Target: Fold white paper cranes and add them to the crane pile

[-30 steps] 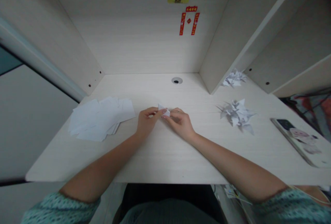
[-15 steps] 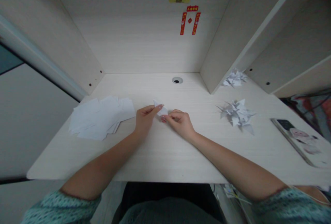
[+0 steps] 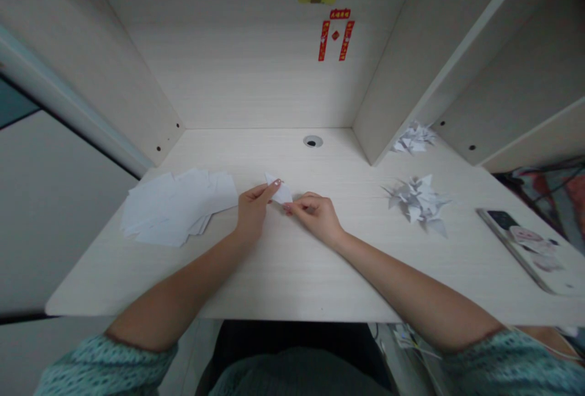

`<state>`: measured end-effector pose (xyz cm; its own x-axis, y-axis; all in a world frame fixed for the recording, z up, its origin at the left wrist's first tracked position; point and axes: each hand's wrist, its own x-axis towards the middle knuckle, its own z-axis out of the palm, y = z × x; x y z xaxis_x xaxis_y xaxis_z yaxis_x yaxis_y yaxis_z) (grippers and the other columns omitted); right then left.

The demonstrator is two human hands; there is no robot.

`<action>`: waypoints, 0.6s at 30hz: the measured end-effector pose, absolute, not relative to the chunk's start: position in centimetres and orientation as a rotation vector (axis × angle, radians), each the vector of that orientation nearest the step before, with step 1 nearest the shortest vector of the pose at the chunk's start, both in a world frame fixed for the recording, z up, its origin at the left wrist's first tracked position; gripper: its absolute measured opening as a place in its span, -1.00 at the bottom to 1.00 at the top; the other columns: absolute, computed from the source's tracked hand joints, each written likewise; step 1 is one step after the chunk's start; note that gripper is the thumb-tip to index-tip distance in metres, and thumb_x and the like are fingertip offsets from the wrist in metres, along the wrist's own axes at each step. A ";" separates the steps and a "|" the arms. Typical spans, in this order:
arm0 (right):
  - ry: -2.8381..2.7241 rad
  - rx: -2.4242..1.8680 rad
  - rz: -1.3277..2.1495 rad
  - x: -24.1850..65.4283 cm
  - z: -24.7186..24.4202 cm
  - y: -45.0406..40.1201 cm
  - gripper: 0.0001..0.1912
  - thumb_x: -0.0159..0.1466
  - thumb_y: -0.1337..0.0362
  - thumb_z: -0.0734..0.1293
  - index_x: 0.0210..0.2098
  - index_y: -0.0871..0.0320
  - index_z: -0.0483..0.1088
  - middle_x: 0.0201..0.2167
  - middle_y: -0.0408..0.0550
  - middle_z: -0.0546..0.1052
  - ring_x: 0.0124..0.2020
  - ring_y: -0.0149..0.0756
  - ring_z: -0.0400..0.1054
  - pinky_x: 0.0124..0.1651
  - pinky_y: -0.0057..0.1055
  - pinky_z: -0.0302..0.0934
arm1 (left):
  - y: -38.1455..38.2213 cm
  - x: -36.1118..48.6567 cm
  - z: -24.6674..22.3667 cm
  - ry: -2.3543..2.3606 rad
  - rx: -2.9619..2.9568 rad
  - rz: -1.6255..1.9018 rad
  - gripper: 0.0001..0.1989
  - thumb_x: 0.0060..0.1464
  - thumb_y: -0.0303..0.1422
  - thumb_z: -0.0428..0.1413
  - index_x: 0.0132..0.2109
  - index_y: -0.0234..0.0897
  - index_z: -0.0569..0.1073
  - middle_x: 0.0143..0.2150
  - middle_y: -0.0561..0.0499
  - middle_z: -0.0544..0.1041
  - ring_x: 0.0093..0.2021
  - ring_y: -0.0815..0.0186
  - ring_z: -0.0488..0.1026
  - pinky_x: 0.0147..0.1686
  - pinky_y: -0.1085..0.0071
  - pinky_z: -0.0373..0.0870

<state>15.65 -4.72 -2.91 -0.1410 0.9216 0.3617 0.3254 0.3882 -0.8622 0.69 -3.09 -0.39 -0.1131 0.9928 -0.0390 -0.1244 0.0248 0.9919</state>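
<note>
A small folded piece of white paper (image 3: 279, 192) is held up just above the desk between my two hands. My left hand (image 3: 253, 211) grips its left part between thumb and fingers. The fingertips of my right hand (image 3: 313, 213) pinch its lower corner. To the left of my left hand, a loose stack of white paper sheets (image 3: 176, 208) lies on the pale wood-grain desk (image 3: 292, 280), out of reach of my fingers.
Two heaps of folded white paper shapes (image 3: 417, 202) (image 3: 414, 138) lie at the right, and a phone in a printed case (image 3: 516, 243) sits near the right edge. Wooden panels enclose the desk on three sides, and a cable grommet (image 3: 312, 141) sits near the back.
The folded paper has shifted left and turned slightly, with my left hand moving left along with it. My right hand stays pinched on its lower corner.
</note>
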 end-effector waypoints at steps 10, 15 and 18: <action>-1.777 -1.119 0.682 15.8 -2.7 -4.6 -0.72 0.21 0.12 0.33 -0.53 0.11 0.52 -0.59 -0.13 0.48 -0.49 -0.38 0.31 -0.38 -0.43 0.15 | -2.9 0.5 -0.7 1.232 1.045 1.331 -0.72 -0.14 -0.12 0.24 -0.40 -0.27 0.59 -0.42 0.03 0.54 -0.42 0.39 0.35 -0.39 0.46 0.22; -1.834 -1.072 0.631 15.8 -2.6 -4.5 -0.75 0.26 0.19 0.29 -0.48 0.13 0.51 -0.54 -0.09 0.49 -0.40 -0.35 0.34 -0.31 -0.42 0.19 | -2.7 0.5 -0.8 1.254 0.994 1.345 -0.72 -0.15 -0.12 0.24 -0.40 -0.26 0.59 -0.41 0.03 0.55 -0.42 0.40 0.35 -0.39 0.47 0.22; -1.844 -1.102 0.623 15.9 -2.6 -4.6 -0.74 0.26 0.19 0.29 -0.49 0.13 0.50 -0.54 -0.10 0.48 -0.40 -0.34 0.34 -0.31 -0.41 0.19 | -2.6 0.4 -0.9 1.251 0.982 1.350 -0.73 -0.16 -0.12 0.25 -0.41 -0.25 0.59 -0.40 0.02 0.55 -0.42 0.40 0.35 -0.40 0.48 0.22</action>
<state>15.86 -4.56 -2.60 -0.2246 0.8764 0.4260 0.4381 0.4813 -0.7592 0.43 -2.59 -0.92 -0.1617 0.9846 -0.0667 -0.1417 0.0437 0.9890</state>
